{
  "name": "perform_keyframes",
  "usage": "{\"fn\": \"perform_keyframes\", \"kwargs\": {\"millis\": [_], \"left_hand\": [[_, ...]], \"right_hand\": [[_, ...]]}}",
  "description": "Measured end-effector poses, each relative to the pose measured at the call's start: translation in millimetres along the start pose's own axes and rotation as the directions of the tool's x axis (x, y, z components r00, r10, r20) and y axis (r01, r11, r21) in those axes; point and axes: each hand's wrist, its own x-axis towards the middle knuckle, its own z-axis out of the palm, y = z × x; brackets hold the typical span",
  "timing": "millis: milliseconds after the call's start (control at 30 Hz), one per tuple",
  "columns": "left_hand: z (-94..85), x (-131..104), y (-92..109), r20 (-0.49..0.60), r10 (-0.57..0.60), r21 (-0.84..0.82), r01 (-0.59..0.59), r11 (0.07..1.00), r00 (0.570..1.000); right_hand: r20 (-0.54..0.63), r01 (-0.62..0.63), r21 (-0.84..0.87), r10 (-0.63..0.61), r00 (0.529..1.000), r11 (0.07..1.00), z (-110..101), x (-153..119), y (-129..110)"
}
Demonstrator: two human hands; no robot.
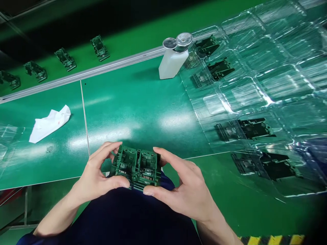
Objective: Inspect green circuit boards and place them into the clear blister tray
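Both my hands hold a green circuit board panel (138, 166) in front of my body, just off the table's front edge. Two board sections sit side by side in it, with small components on their faces. My left hand (99, 173) grips its left side, thumb at the near edge and fingers at the far corner. On the right side, my right hand (181, 183) pinches it the same way, thumb below and index finger above. What lies under the panel is hidden.
Clear plastic trays (268, 98) with several dark circuit boards (257, 128) cover the right. A white dispenser bottle (173, 61) stands at the tray's edge. A crumpled white cloth (51, 123) lies left. Several small boards (100, 47) sit beyond the metal rail (122, 63).
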Motion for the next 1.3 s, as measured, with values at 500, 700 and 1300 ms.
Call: {"fn": "perform_keyframes", "kwargs": {"millis": [500,700,1300], "left_hand": [[-68.1,52.9,23.8,0.487,0.857,0.577,-0.798,-0.174,0.165],[-82.1,72.8,49.4,0.548,0.833,0.478,-0.792,-0.380,-0.069],[-39.7,54.2,-1.6,-0.357,0.657,0.484,-0.470,0.738,0.664]], "right_hand": [[0.412,0.810,-0.537,-0.765,0.496,0.236,-81.1,27.4,-10.7],[0.587,0.895,-0.418,-0.706,0.396,0.155,-96.9,38.1,-26.4],[-0.377,0.223,-0.143,-0.261,0.889,0.964,-43.1,32.2,13.3]]}}
